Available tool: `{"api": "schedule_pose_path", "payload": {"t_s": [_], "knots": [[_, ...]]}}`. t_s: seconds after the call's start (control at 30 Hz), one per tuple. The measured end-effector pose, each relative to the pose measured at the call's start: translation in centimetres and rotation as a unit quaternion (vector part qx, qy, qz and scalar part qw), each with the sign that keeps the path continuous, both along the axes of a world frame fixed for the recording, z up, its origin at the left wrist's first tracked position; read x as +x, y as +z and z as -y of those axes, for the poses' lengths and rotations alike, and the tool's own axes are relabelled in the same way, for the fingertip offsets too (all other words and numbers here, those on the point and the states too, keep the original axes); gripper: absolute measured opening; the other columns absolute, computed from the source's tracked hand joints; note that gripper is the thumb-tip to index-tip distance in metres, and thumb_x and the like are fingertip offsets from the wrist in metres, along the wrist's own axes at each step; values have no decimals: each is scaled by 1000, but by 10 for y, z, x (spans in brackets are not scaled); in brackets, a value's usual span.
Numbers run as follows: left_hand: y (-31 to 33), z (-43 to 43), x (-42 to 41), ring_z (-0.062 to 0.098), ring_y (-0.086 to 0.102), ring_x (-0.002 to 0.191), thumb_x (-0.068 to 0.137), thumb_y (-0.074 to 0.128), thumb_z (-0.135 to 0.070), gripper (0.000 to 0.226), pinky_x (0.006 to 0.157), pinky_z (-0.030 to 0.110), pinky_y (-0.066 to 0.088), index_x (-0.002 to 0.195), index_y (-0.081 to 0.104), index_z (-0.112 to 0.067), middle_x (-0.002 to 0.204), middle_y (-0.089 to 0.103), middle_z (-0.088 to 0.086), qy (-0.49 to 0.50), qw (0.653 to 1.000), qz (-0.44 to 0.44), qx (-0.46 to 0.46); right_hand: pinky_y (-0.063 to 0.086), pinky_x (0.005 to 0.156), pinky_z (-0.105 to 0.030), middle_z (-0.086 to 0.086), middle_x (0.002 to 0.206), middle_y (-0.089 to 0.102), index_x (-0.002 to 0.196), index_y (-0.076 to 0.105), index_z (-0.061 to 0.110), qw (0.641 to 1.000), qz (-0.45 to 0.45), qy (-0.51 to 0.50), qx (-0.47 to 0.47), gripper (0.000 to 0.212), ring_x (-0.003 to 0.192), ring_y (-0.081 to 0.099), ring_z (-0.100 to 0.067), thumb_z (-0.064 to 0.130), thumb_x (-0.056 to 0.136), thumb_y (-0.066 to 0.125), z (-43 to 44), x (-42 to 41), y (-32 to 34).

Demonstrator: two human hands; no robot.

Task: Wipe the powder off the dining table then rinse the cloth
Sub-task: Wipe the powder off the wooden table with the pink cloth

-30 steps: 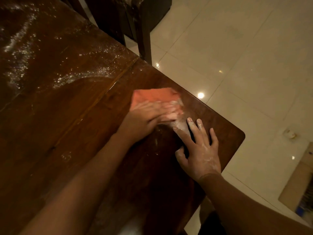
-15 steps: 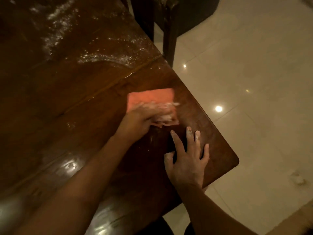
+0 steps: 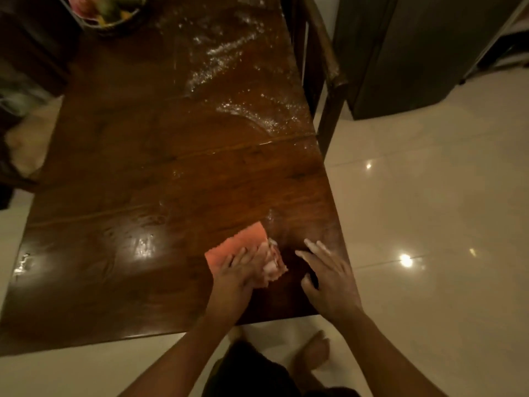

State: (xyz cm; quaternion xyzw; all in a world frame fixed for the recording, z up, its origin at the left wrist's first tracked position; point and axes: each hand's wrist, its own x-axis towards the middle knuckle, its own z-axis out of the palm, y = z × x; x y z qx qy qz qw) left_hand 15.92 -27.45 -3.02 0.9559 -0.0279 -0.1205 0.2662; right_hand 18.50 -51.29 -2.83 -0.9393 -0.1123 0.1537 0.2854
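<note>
**Inspector:** The left grip is pressing down on the orange cloth. Its fingers are lying across the cloth rather than curling round it, so I am recording it as released but bearing weight. The cloth is lying on the tabletop, under that grip and jutting out beyond its fingertips.

**Assessor:** And the right grip?

**Inspector:** Released and holding nothing. It is resting palm down on the tabletop just to the right of the cloth, apart from it. Its fingertips are showing white dust.

**Assessor:** Where is the powder lying?

**Inspector:** The heavy bands are sitting well beyond the left grip, up alongside the chair. A faint smear is showing just ahead of the cloth. White residue is also clumping at the cloth's right edge, under the fingers.

**Assessor:** Recommendation for the stroke?

**Inspector:** In my judgement the wiping is only partly done, and rinsing is not yet due. I am advising even pressure across the whole pad and long overlapping passes that draw the powder in towards the grip. I am also advising a refold to a clean face, since the loaded edge is probably smearing rather than lifting. The dusty right grip is risking fresh prints on wiped wood. I am suggesting cupping it at the tabletop's edge to catch the sweepings and keep them off the floor. The bowl, far beyond both grips, is calling for a wide berth.
</note>
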Motion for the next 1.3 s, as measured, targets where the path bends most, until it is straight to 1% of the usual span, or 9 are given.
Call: {"api": "schedule_pose_path", "payload": {"t_s": [0.1,0.17,0.4,0.57,0.73,0.9,1.07,1.17,1.3], "knots": [[2,33,60,24,22,151,104,40,-22,48,122,47,19,151,37,-34,159,34,-4,76,997,16,9,23,121,-35,18,159,33,144,47,40,997,-20,75,-28,55,151,21,-6,34,89,49,46,12,9],[5,52,107,28,18,152,107,32,-27,48,122,45,13,154,28,-32,163,25,1,91,995,13,26,23,121,-36,19,159,33,145,44,41,993,-44,92,-53,57,151,22,-9,37,89,47,58,20,18],[11,78,198,28,-1,154,108,23,-36,55,123,46,-1,159,4,-27,167,2,4,2,994,-33,104,21,120,-31,6,157,36,149,40,41,983,-99,135,-71,59,146,23,-18,30,93,53,63,72,65],[5,64,207,20,-1,154,107,19,-41,55,122,42,-2,158,0,-33,167,1,-3,-42,991,-29,122,6,119,-30,0,161,26,151,35,40,983,-19,165,-81,58,152,6,-24,29,97,52,46,162,112],[11,71,295,24,-2,154,105,31,-41,68,122,48,-1,157,-10,-27,167,-1,1,28,989,-59,134,16,120,-42,-4,155,37,139,54,33,962,140,217,-93,49,152,12,-27,39,92,43,30,278,157],[2,96,375,28,7,153,103,38,-38,66,123,52,6,159,6,-24,166,14,3,33,990,-1,140,10,122,-46,-2,164,20,150,35,37,961,122,165,-183,56,154,-3,-26,39,97,51,15,370,160],[-2,90,336,25,12,152,102,29,-45,61,122,54,10,156,16,-21,164,20,4,-101,982,29,159,25,122,-52,0,159,3,145,38,33,968,80,137,-195,62,150,10,-33,40,88,63,1,389,146],[-10,67,276,21,19,151,95,25,-45,61,120,53,18,154,16,-31,163,25,-2,-154,980,53,111,14,124,-51,-1,159,7,142,43,34,955,89,181,-218,58,152,-1,-32,39,87,63,0,398,146],[-19,39,234,6,18,150,97,34,-39,62,122,37,13,155,12,-42,162,20,-15,-80,994,46,56,2,125,-51,1,159,21,128,57,35,953,87,221,-187,37,154,-12,-26,36,91,60,4,399,140]]}}
